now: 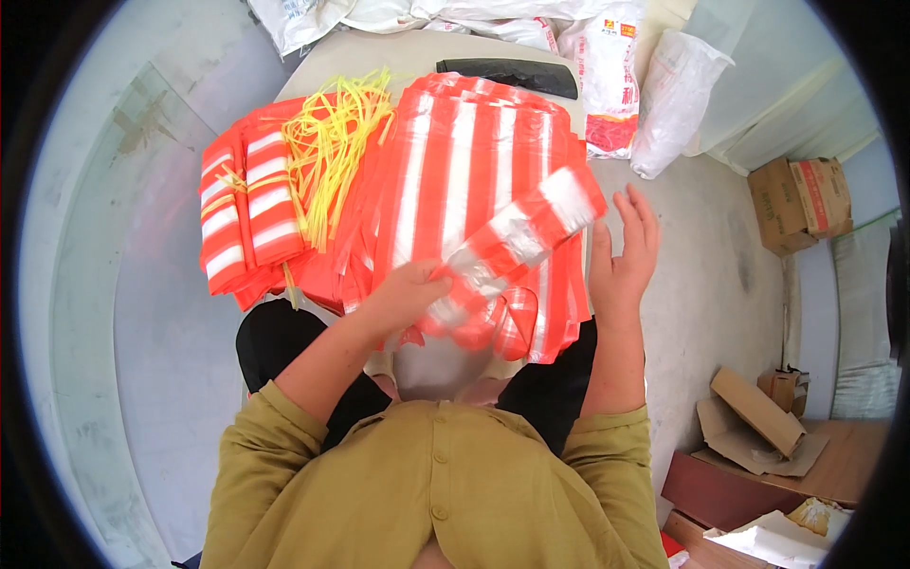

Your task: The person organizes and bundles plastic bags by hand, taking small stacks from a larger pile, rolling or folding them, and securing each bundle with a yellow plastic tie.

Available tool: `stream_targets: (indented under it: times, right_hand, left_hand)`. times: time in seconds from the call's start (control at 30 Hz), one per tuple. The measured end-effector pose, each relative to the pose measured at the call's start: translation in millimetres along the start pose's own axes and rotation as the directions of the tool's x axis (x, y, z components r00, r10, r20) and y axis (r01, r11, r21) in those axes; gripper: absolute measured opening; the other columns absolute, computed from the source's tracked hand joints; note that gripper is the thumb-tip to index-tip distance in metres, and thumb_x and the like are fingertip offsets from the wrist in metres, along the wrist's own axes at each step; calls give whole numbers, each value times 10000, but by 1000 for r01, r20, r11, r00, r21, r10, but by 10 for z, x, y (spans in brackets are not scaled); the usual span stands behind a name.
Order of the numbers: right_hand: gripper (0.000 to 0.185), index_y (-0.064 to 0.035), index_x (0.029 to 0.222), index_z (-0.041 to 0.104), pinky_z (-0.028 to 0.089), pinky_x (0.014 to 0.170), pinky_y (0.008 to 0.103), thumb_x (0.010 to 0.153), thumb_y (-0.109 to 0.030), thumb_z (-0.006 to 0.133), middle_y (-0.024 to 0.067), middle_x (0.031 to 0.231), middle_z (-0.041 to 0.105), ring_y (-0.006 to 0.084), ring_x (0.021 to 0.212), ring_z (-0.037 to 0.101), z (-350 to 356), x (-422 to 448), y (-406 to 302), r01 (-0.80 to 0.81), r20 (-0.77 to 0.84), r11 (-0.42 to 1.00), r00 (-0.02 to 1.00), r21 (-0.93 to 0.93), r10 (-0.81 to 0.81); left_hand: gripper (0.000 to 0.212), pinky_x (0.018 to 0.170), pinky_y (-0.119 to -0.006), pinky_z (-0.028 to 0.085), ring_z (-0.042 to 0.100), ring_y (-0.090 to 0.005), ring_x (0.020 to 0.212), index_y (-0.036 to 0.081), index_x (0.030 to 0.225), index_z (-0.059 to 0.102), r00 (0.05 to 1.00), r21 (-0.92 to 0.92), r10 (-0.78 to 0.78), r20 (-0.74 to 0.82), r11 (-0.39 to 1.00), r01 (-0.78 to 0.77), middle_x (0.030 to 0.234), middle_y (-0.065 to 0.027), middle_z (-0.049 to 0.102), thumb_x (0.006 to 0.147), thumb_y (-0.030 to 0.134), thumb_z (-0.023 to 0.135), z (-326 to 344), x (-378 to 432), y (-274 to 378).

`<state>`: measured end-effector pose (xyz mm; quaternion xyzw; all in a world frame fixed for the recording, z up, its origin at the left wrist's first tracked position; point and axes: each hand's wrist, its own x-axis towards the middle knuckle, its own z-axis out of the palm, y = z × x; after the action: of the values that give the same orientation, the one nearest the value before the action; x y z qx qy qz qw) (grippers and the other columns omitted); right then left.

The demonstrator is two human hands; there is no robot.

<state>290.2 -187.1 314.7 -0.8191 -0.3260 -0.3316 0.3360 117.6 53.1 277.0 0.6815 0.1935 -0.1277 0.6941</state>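
Note:
My left hand (405, 297) grips one end of a folded strip of red-and-white striped plastic bag (522, 238), held slanting up to the right and slightly blurred. Just beyond the strip's far end, my right hand (627, 256) is raised with its fingers apart and nothing in it. Beneath the strip lies a thick stack of striped plastic bags (444, 163), its stripes running away from me. To the left are folded bundles of striped bags (249, 203) tied with yellow strips. A tangle of loose yellow plastic strips (334, 149) rests between bundles and stack.
A roll of black plastic (508, 77) lies on the far part of the table (370, 53). White sacks (604, 78) bearing print stand behind it. Cardboard boxes (800, 203) are off to the right, and flattened cardboard (757, 427) lies on a reddish-brown surface at lower right.

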Motion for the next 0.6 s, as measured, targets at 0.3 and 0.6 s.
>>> stream_targets:
  times: [0.3,0.6]
  right_hand:
    - [209,-3,1085,711,506,987,450,882,-53,697,144,1194,702,366,1141,634,152,-1112,-259,-92,535,949,841,300,-87]
    - [243,-41,1101,679,321,1165,553,916,-198,681,146,1330,585,395,1385,439,264,-1045,-289,198,680,950,663,242,-312]
  left_hand:
    - [341,929,-344,558,653,-156,1073,6,1328,576,985,-458,-160,63,872,171,1204,-65,665,1015,129,629,395,14,-898]
    - [370,840,-298,531,619,-129,1016,2,1304,606,995,-426,-98,5,900,91,1153,-51,662,959,122,660,402,0,-992]
